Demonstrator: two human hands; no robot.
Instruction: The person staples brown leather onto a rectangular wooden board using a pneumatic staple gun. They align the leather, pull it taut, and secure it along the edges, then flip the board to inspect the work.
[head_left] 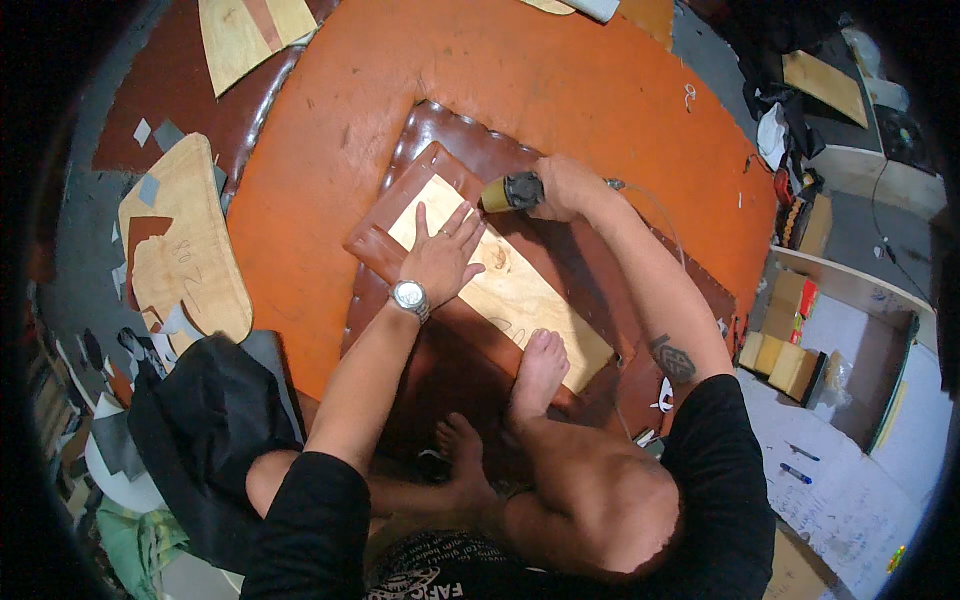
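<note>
A long plywood board (535, 300) lies at a slant in front of me, with brown leather (380, 245) folded over its far end and along its left edge. My left hand (440, 258) presses flat on the wood near that end, fingers spread. Gripped in my right hand (568, 188) is what looks like an air staple gun (512, 193), with a thin hose (650, 200) trailing from it. The tool's nose is at the board's right edge, close to my left fingertips; whether it touches is hard to tell. My bare foot (543, 365) rests on the near end.
A brown padded piece (435, 125) lies beneath the board, over a large orange sheet (340, 130). Curved plywood panels (195, 245) and black cloth (205, 430) are at the left. On the right stands an open tray (850, 340) holding small boxes, with pens (797, 473) nearby.
</note>
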